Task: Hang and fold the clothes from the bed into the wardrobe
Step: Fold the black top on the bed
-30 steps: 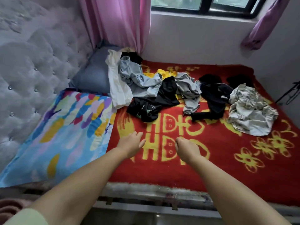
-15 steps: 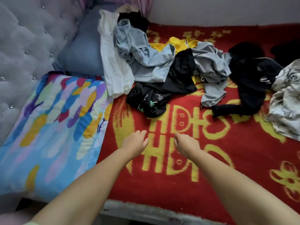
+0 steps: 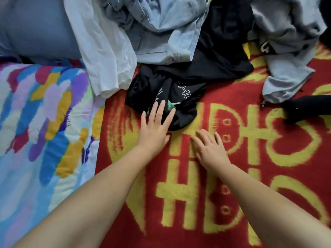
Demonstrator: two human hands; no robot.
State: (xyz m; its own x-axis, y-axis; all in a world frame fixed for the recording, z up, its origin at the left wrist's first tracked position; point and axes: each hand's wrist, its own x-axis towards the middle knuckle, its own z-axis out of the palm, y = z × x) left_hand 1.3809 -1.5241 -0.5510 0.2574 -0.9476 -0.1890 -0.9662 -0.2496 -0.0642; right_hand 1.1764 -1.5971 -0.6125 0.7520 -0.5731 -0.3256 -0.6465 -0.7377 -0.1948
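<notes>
hands moved forward, uncurled | left hand [image 3: 155, 125] flat on black garment [image 3: 180, 93] | right hand [image 3: 208, 147] open

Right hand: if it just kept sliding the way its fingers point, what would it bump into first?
Probably the crumpled black garment. The right hand lies open on the red blanket, fingers aimed up and slightly left, with only bare blanket before the garment's near edge.
</notes>
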